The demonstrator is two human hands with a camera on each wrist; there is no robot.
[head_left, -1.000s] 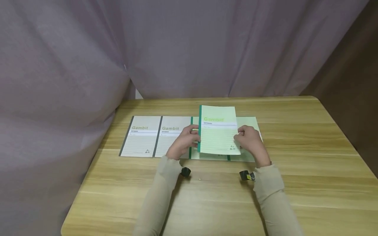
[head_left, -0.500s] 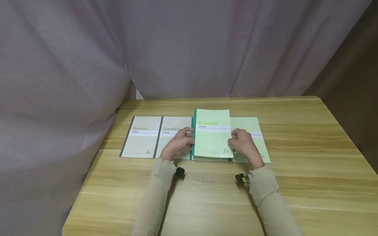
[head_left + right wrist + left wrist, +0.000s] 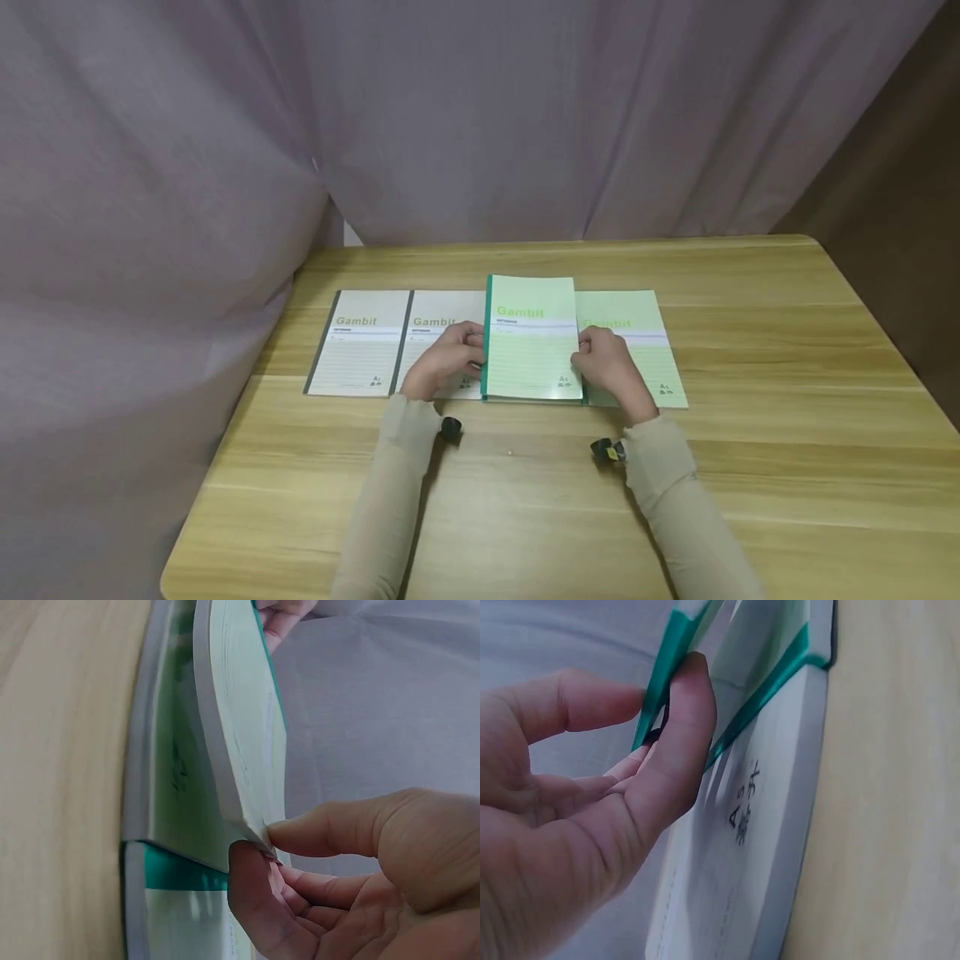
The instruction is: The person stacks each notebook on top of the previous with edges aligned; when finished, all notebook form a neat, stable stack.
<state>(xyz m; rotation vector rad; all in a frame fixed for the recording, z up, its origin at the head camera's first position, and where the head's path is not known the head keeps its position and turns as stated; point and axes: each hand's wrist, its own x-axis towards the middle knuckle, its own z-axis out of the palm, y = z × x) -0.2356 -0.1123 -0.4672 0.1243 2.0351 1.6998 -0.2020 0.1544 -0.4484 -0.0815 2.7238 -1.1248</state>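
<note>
Both my hands hold a green notebook (image 3: 531,354), cover up, above the row of notebooks. My left hand (image 3: 448,357) pinches its dark green spine (image 3: 669,656) between thumb and fingers. At the opposite edge, the thumb and fingers of my right hand (image 3: 606,360) grip the pages and cover. Another green notebook (image 3: 176,750) lies underneath, mostly covered in the head view, with a gap between the two in the right wrist view. To the right lies a further green notebook (image 3: 637,362). Left of the held one is a white notebook (image 3: 444,307), partly behind my left hand.
A second white notebook (image 3: 358,354) with a dark spine ends the row at the left. All lie edge to edge on a wooden table (image 3: 517,517). A grey curtain (image 3: 465,125) hangs behind the table and along its left side.
Both hands have moved left and slightly down with the green notebook, bringing it over the green one beneath. More of the rightmost green notebook now shows.
</note>
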